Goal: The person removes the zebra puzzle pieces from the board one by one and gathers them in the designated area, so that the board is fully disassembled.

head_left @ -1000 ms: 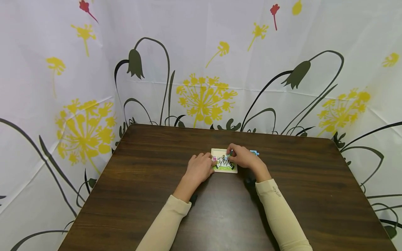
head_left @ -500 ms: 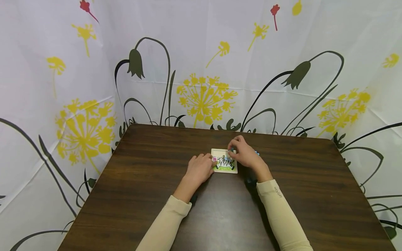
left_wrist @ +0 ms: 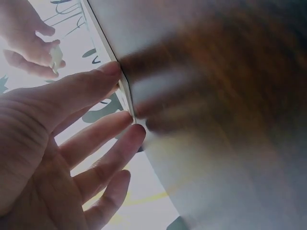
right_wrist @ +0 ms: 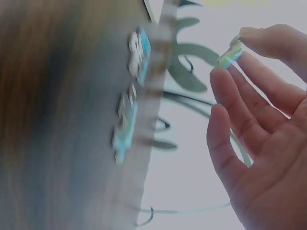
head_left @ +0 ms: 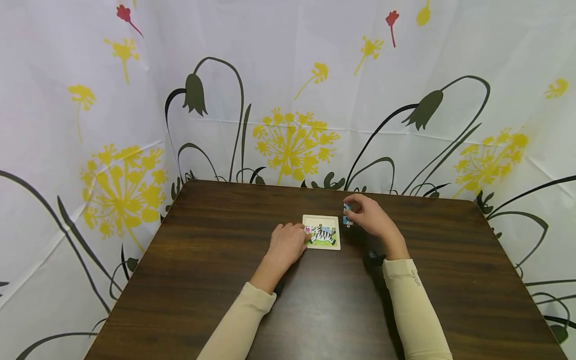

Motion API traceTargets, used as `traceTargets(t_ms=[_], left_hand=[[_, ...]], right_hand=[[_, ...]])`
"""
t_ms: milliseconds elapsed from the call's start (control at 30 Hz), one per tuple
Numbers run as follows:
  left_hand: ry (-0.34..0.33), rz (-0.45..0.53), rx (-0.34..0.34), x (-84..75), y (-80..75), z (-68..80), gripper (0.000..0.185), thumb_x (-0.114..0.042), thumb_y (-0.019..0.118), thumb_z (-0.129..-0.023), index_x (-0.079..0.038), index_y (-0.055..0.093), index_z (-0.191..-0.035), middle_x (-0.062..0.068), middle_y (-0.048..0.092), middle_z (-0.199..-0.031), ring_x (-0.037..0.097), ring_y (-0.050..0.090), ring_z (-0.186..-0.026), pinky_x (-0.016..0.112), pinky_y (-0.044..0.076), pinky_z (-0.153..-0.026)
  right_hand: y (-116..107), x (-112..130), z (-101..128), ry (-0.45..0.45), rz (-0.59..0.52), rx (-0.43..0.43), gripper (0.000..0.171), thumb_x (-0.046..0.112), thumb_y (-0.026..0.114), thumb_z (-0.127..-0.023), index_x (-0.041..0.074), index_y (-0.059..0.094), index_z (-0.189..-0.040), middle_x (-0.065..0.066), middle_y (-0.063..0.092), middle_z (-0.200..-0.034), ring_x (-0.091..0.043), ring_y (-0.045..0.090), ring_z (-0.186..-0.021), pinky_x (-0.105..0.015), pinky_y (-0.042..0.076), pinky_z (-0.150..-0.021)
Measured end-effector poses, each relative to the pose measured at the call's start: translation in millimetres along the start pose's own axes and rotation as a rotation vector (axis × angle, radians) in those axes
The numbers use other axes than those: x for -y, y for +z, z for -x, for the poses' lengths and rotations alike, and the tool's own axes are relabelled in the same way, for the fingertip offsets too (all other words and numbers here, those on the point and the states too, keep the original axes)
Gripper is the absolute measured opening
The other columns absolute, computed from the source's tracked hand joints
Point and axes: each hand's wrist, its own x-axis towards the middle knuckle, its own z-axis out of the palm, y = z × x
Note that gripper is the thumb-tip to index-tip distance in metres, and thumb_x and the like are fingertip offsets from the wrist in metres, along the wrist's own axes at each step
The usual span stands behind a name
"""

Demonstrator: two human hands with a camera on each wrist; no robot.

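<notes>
A square wooden puzzle board (head_left: 321, 217) with a zebra picture lies on the table, its upper strip plain pale wood. My left hand (head_left: 286, 244) holds the board's left edge, the thumb over its lower left part. In the left wrist view, thumb and fingertips meet the thin board edge. Just right of the board, my right hand (head_left: 372, 220) is raised above the table. Between its thumb and fingers it pinches a small puzzle piece (right_wrist: 230, 56), seen edge-on in the right wrist view. Beneath that hand lie loose blue and white puzzle pieces (right_wrist: 125, 127), partly hidden in the head view.
The dark wooden table (head_left: 216, 225) reaches back to a white cloth (head_left: 288, 85) printed with flowers. A dark object (head_left: 374, 258) is at the right wrist. Another loose piece (right_wrist: 140, 55) lies near the board in the right wrist view.
My right hand has moved from over the board to its right side, now pinching a piece there. The board's upper area has come into view. My left hand stays on the edge.
</notes>
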Motion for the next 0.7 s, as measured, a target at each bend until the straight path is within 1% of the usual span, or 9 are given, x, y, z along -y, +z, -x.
traceTargets(t_ms=[67, 200, 267, 367, 433, 533, 667, 700], left_hand=[[-0.003, 0.011, -0.015, -0.3, 0.4, 0.6, 0.020, -0.026, 0.086, -0.093, -0.028, 0.087, -0.113, -0.006, 0.079, -0.117, 0.023, 0.073, -0.100, 0.040, 0.050, -0.084], [-0.007, 0.025, -0.035, -1.7, 1.5, 1.0, 0.014, -0.025, 0.087, -0.092, -0.024, 0.088, -0.106, -0.005, 0.080, -0.105, 0.022, 0.076, -0.093, 0.045, 0.056, -0.092], [-0.009, 0.025, -0.040, -2.1, 1.8, 1.0, 0.012, -0.026, 0.085, -0.094, -0.021, 0.088, -0.104, -0.004, 0.080, -0.101, 0.022, 0.077, -0.091, 0.048, 0.057, -0.094], [-0.017, 0.026, -0.047, -2.9, 2.2, 1.2, 0.012, -0.028, 0.082, -0.097, -0.018, 0.087, -0.103, -0.001, 0.080, -0.096, 0.024, 0.078, -0.089, 0.050, 0.058, -0.095], [-0.020, 0.026, -0.053, -3.1, 2.6, 1.5, 0.014, -0.028, 0.082, -0.097, -0.017, 0.087, -0.103, 0.000, 0.080, -0.095, 0.025, 0.078, -0.087, 0.050, 0.058, -0.095], [-0.016, 0.016, -0.054, -3.4, 2.5, 2.4, 0.011, -0.028, 0.083, -0.096, -0.018, 0.086, -0.098, 0.000, 0.080, -0.094, 0.024, 0.077, -0.085, 0.049, 0.058, -0.094], [-0.004, 0.001, -0.053, -3.2, 1.3, 3.1, 0.010, -0.028, 0.080, -0.098, -0.021, 0.086, -0.097, 0.000, 0.078, -0.093, 0.024, 0.077, -0.084, 0.046, 0.058, -0.087], [-0.003, -0.001, -0.056, -2.8, 1.1, 3.0, 0.010, -0.029, 0.080, -0.099, -0.021, 0.086, -0.099, 0.000, 0.079, -0.094, 0.024, 0.077, -0.084, 0.045, 0.057, -0.086]], right_hand=[[-7.5, -3.4, 4.2, 0.022, 0.008, -0.014, 0.040, 0.019, 0.069, -0.105, 0.001, 0.064, -0.140, -0.019, 0.070, -0.131, -0.034, 0.072, -0.108, -0.053, 0.060, -0.089], [-21.3, -12.2, 12.7, 0.048, 0.036, -0.043, 0.039, 0.018, 0.069, -0.106, 0.002, 0.064, -0.141, -0.020, 0.066, -0.139, -0.036, 0.070, -0.112, -0.056, 0.058, -0.094], [-27.1, -17.0, 16.5, 0.056, 0.054, -0.054, 0.039, 0.017, 0.069, -0.106, 0.002, 0.065, -0.141, -0.021, 0.064, -0.141, -0.037, 0.069, -0.112, -0.058, 0.056, -0.095], [-33.9, -24.2, 21.9, 0.061, 0.087, -0.054, 0.038, 0.015, 0.070, -0.105, 0.002, 0.066, -0.140, -0.023, 0.064, -0.140, -0.039, 0.067, -0.113, -0.060, 0.054, -0.097], [-37.3, -28.6, 25.0, 0.064, 0.106, -0.039, 0.037, 0.014, 0.071, -0.104, 0.000, 0.067, -0.138, -0.025, 0.064, -0.138, -0.042, 0.067, -0.115, -0.061, 0.054, -0.098], [-41.2, -34.8, 28.7, 0.087, 0.147, 0.000, 0.036, 0.014, 0.071, -0.104, -0.002, 0.068, -0.136, -0.027, 0.064, -0.138, -0.047, 0.066, -0.121, -0.064, 0.053, -0.102], [-45.1, -42.2, 31.5, 0.136, 0.192, 0.065, 0.035, 0.012, 0.072, -0.102, -0.003, 0.069, -0.134, -0.031, 0.065, -0.139, -0.051, 0.063, -0.128, -0.066, 0.050, -0.106], [-45.6, -43.8, 31.5, 0.142, 0.199, 0.077, 0.035, 0.012, 0.072, -0.102, -0.003, 0.070, -0.133, -0.032, 0.066, -0.138, -0.052, 0.063, -0.128, -0.067, 0.050, -0.106]])
